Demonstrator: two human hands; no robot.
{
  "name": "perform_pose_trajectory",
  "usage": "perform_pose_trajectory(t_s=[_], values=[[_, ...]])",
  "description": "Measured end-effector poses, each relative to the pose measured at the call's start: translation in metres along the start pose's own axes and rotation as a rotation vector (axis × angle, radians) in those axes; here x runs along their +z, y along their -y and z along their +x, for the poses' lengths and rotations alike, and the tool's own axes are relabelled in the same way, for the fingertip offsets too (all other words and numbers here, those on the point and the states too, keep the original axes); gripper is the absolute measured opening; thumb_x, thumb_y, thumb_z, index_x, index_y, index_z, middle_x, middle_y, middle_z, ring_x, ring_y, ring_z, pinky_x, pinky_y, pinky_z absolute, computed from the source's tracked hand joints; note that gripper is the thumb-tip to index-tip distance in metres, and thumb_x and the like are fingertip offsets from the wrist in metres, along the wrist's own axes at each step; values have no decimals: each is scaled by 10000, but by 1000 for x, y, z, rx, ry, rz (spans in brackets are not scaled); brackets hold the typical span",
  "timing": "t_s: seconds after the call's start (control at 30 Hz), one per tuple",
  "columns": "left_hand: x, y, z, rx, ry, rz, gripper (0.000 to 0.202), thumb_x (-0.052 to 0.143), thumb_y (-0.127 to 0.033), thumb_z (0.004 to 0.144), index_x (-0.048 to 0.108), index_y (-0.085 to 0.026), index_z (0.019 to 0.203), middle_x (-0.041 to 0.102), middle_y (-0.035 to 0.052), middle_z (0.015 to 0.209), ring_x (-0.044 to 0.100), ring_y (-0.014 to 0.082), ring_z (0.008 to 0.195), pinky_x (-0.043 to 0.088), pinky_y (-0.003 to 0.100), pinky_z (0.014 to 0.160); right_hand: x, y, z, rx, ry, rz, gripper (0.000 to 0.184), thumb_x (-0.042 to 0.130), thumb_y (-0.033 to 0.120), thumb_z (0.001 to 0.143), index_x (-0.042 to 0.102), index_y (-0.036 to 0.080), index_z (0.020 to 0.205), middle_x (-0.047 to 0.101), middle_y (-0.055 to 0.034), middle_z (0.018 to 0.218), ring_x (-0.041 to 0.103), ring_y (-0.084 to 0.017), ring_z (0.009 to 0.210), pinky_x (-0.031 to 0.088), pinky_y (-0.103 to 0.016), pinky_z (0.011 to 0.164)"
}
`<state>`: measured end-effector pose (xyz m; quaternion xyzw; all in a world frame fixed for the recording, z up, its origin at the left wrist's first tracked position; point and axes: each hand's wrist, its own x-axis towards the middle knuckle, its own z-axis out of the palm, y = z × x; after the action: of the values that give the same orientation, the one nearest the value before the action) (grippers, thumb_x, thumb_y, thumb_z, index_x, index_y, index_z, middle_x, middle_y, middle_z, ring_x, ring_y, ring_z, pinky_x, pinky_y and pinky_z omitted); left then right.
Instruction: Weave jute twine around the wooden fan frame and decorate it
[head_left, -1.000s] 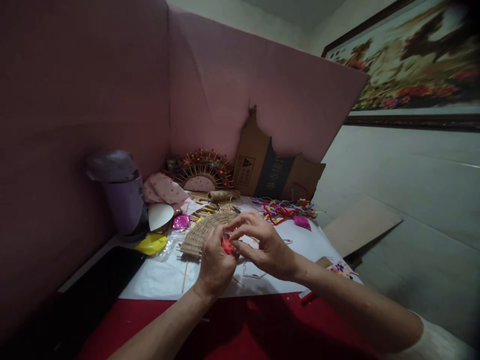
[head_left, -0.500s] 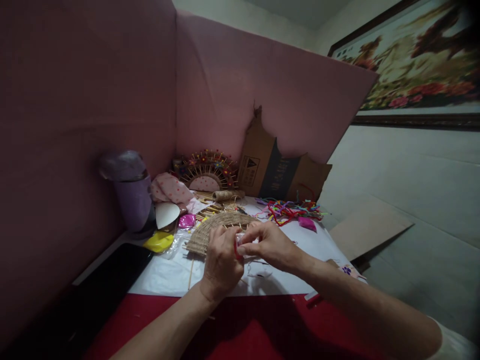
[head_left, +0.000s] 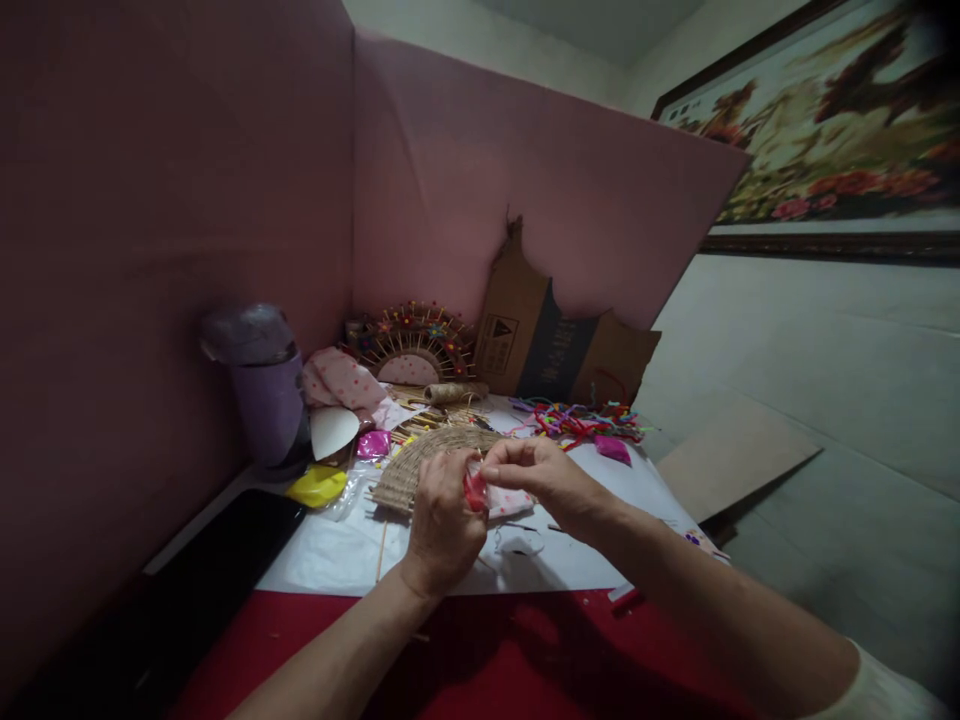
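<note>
My left hand [head_left: 446, 520] is closed around a small packet, clear plastic with something red inside [head_left: 475, 490]. Close to its upper right edge, the thumb and fingertips of my right hand [head_left: 555, 485] are pinched together; what they grip, if anything, is too small to make out. Behind both hands lies a half-round fan shape woven of brown twine over thin sticks [head_left: 405, 470], partly covered by my left hand. Pale dotted cloth [head_left: 514, 502] shows at its lower middle, under my right hand.
Behind stands a similar half-round piece with coloured flowers [head_left: 409, 345] near torn cardboard [head_left: 540, 340]. Fuzzy coloured stems [head_left: 577, 418] and a magenta packet [head_left: 613, 450] lie right. A purple cup [head_left: 270, 400], yellow packet [head_left: 319, 486] and black phone [head_left: 247, 530] are left.
My right hand has shifted slightly right, away from my left hand. More of the red packet and the dotted cloth shows between them. My left hand stays in place.
</note>
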<state>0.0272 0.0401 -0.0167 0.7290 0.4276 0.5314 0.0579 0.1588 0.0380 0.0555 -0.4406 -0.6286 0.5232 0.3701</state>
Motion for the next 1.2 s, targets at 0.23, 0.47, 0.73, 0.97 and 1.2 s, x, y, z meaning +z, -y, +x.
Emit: perform_pose_trajectory(t_s=[0.23,0.47,0.73,0.97,1.2], values=[[1,3,0,-110,27,-47,220,564,-152,711,514,-191,922,581,55,851,518,231,805,420,379,727,-10,-2,3,-32,-90,226,296,690,423,677,650,132,717,558,-7,678,440,-88,608,325,-225,577],[2,3,-1,-119,20,-67,225,547,-128,726,514,-195,939,575,52,863,526,218,804,422,367,730,-11,-4,1,-53,-127,121,307,738,388,626,547,148,631,504,36,581,402,-74,526,299,-220,517],[0,1,0,-126,42,-46,237,577,-133,693,520,-191,916,571,47,833,513,222,781,411,357,701,-14,-10,-1,-60,-72,123,283,668,398,714,630,129,792,609,-2,601,481,-72,500,322,-201,468],[-1,0,1,-90,40,-3,174,552,-122,718,525,-191,876,579,45,811,513,217,772,410,359,709,-17,-15,-2,-17,-54,155,370,615,493,741,595,127,690,526,34,431,395,-53,365,262,-192,391],[-1,0,1,-79,49,16,166,560,-138,723,536,-191,879,580,47,804,515,221,770,410,360,706,-16,-16,-4,-34,-46,327,314,752,364,638,628,137,816,653,-24,702,538,-88,569,409,-234,565]])
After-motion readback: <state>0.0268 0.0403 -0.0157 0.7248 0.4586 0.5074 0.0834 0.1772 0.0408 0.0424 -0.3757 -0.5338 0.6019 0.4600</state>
